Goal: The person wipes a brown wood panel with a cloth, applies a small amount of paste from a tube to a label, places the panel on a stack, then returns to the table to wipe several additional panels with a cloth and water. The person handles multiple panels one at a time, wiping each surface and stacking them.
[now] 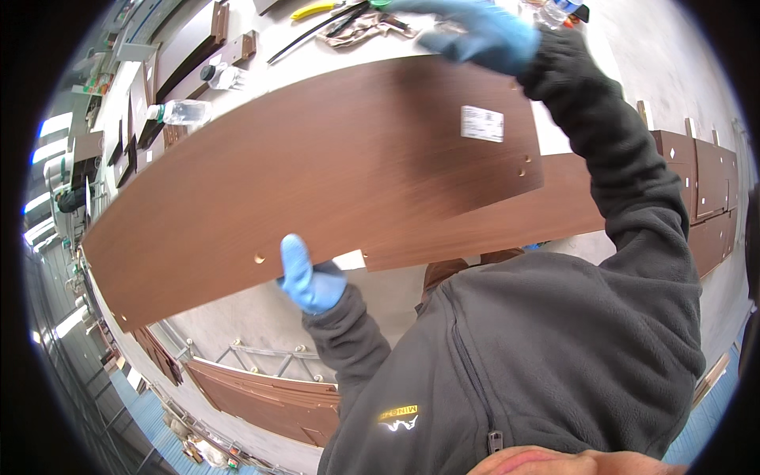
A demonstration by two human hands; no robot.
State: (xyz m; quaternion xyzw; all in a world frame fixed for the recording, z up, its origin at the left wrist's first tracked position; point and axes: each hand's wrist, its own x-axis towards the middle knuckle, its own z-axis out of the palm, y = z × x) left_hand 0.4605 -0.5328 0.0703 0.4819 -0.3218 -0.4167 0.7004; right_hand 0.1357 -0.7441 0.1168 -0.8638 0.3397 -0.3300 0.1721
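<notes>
While both hands are up on it, I'm carrying a long brown wood-grain panel (317, 174) flat out in front of the chest, above the pale tabletop (443, 39) and overlapping a second brown board (507, 226) lying under its right end. Judging by look, it's a laminated furniture board: stiff, won't sag much, prob. moderately heavy for its length, w/ a smooth face that could slip under gloves, and edges and corners that chip if knocked. Best hold is at opposite long edges, roughly where I've got it, away from the small drilled holes and the white label (482, 123) near the right end. Left hand (310, 279), blue-gloved, is clamped on the near edge, thumb on top of the face, fingers hidden under. Right hand (479, 33), also blue-gloved, reaches over the far edge near the right corner; fingers curl over it, but I can't tell how tight the grip is. Right arm stretched high and forward in a dark fleece sleeve (625, 166), left elbow tucked close in. Beyond the panel: two clear plastic bottles (184, 112) at the left, a yellow-handled tool (313, 9) and a black cable at the top. More brown boards (704, 182) sit off to the right, well apart.
</notes>
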